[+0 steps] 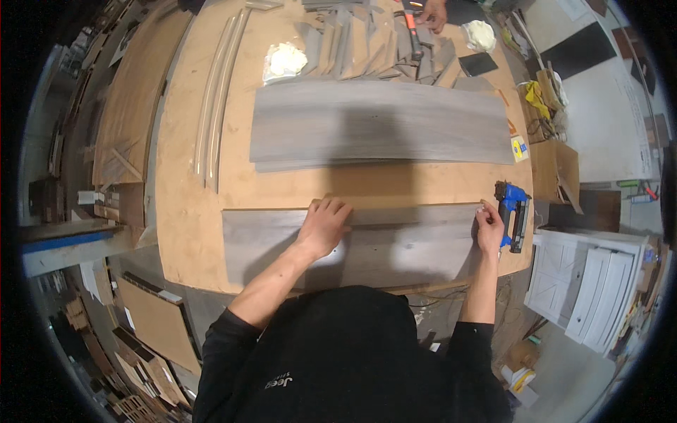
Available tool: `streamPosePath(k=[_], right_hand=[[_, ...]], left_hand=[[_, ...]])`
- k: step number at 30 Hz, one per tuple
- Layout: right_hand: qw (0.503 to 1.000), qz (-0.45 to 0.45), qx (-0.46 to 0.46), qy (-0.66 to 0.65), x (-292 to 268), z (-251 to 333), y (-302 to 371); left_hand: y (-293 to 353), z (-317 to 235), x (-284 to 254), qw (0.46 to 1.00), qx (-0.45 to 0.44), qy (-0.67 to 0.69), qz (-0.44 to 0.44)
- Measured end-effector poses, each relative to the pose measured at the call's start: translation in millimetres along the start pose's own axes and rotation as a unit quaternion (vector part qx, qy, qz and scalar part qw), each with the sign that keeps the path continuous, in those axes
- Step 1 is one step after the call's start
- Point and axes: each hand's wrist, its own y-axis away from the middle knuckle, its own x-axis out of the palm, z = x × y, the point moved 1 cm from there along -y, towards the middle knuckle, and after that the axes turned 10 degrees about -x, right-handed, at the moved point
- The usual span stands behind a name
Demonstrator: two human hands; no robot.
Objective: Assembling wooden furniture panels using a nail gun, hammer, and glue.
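Note:
A long grey wood-grain plank lies across the near part of the brown workbench. My left hand rests flat on it near its far edge, fingers spread. At the plank's right end, my right hand touches the far corner with its fingertips. A blue power tool lies just right of that hand. Neither hand grips anything.
A stack of wider grey planks lies mid-bench. Behind it are several short grey offcuts, two white crumpled rags and another person's hand by an orange-handled tool. Thin metal strips lie left. A white cabinet stands right.

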Motion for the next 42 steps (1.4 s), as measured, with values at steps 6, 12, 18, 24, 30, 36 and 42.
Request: streamPosePath(k=[6, 12, 18, 24, 30, 36, 42], right_hand=[[0.991, -0.076, 0.020, -0.109, -5.1, -9.2, 24.2], [0.987, -0.099, 0.011, -0.126, -9.8, -23.2, 38.3], [0.985, -0.105, 0.032, -0.131, -11.6, -30.6, 34.3], [0.992, -0.098, 0.004, -0.075, -12.5, -34.5, 24.0], [0.993, -0.095, -0.011, -0.073, -6.2, -26.8, 18.4], [0.986, -0.143, 0.038, -0.078, -11.9, -29.6, 24.5], [0.972, -0.164, 0.078, -0.146, -19.9, -15.9, 67.4]], left_hand=[[21.2, 5.7, 20.3, 0.981, 0.109, -0.010, -0.159], [31.0, 5.8, 26.4, 0.967, 0.118, -0.008, -0.226], [25.3, 7.5, 31.8, 0.970, 0.109, -0.002, -0.219], [18.7, 6.9, 22.3, 0.977, 0.098, 0.014, -0.186], [13.9, 8.4, 22.7, 0.984, 0.080, 0.028, -0.156], [25.8, -0.8, 20.2, 0.978, 0.098, 0.033, -0.181], [54.9, -6.6, 21.0, 0.967, 0.122, 0.037, -0.220]])
